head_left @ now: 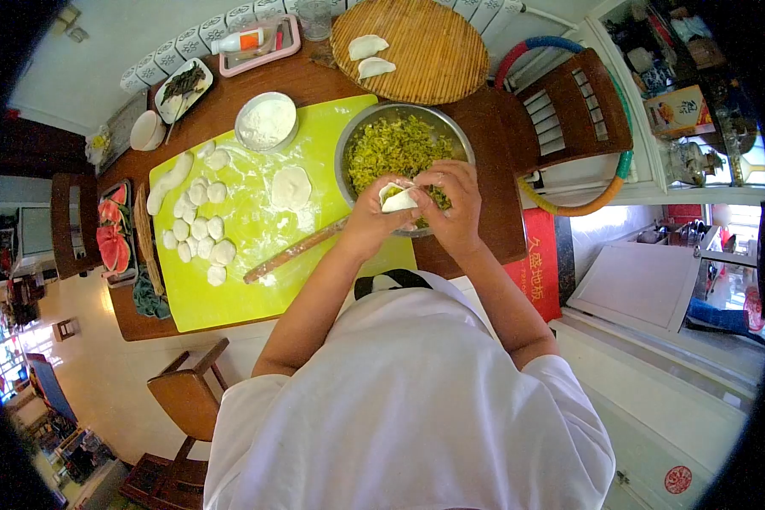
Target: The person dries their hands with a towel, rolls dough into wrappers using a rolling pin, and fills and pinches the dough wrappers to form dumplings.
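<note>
A half-folded dumpling (397, 201) with green filling showing is held over the near edge of a metal bowl (345, 151). My left hand (374, 219) cups it from the left, fingers closed around the wrapper. From the right, my right hand (452, 200) closes its fingertips at the wrapper's edge; its exact grip is partly hidden. Chopped green filling (399, 144) heaps in the bowl behind both hands. A rolling pin (296, 248) lies slantwise on the lime-green mat (314, 293), and a flat round wrapper (291, 188) rests above it.
Several dough pieces (199, 228) and a dough roll (170, 183) lie left on the mat. Behind stands a flour bowl (266, 121). Two finished dumplings (376, 67) sit on a round woven tray (433, 51). Watermelon slices (113, 234) are at far left, a chair (569, 110) at right.
</note>
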`<state>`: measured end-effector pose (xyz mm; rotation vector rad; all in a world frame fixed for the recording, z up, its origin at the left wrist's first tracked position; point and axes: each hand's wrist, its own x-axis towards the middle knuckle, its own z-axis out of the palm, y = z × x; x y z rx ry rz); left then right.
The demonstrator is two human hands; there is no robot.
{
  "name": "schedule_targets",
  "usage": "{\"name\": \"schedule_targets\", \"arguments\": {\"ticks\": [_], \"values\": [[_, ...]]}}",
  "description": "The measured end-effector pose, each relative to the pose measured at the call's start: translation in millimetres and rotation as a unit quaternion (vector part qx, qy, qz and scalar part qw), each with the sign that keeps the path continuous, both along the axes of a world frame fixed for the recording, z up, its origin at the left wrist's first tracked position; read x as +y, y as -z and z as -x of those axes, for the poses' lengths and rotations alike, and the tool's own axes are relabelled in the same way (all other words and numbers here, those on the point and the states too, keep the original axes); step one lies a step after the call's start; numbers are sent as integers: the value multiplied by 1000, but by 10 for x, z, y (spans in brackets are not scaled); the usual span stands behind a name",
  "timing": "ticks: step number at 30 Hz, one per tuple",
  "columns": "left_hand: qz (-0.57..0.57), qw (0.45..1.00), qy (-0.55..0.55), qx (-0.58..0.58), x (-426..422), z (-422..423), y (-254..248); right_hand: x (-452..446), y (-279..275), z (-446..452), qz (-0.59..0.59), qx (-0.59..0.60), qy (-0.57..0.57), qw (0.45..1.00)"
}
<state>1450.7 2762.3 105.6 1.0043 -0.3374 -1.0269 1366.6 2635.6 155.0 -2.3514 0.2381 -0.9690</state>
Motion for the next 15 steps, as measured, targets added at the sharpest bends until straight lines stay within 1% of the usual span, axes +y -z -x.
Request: {"name": "schedule_targets", "arguments": {"ticks": [3,5,6,8,9,11,15], "values": [[25,999,19,-12,14,-13,-18,23,-48,1,-26,9,0,1000],[-3,1000,4,-26,25,0,-130,34,-80,-3,-87,18,-24,996],[-3,1000,5,-26,29,-9,-188,22,-90,4,-87,18,-24,996],[12,996,11,-87,42,-29,-270,-18,-102,18,-51,52,-55,996],[12,996,12,-86,47,-33,-260,-26,-100,15,-51,52,-54,996],[29,997,25,-73,52,-39,-233,-39,-93,8,-17,41,-88,995],[17,998,44,-52,58,-41,-272,-43,-59,14,1,30,-100,995]]}}
